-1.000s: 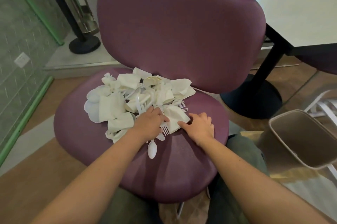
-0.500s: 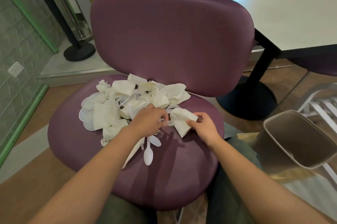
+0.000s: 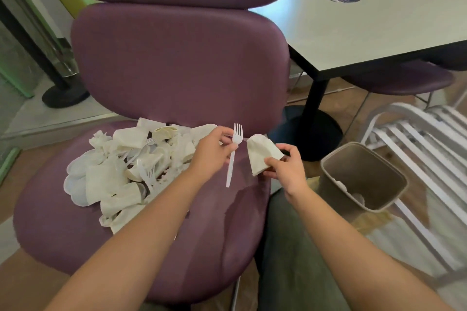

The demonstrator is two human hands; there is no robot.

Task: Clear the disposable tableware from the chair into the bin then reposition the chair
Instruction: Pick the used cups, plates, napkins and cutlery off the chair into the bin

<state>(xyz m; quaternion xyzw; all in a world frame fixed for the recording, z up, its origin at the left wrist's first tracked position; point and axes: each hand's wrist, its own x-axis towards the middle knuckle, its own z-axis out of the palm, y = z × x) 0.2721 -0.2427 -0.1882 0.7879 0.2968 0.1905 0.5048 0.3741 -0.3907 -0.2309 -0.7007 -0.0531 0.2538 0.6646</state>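
A purple padded chair fills the middle of the view. On the left of its seat lies a heap of white disposable tableware: crushed paper cups, plates, forks and spoons. My left hand pinches a white plastic fork, held upright above the seat. Just to its right, my right hand grips a crushed paper cup. A beige bin stands on the floor to the right of the chair, with some white scraps inside.
A white square table on a black pedestal base stands behind the bin. White metal slatted chairs lie at the right. Another purple seat sits under the table. A black post base is at the left.
Both hands have lifted off the heap: the left raised a fork, the right raised a crushed cup, and both moved right, closer to the bin.
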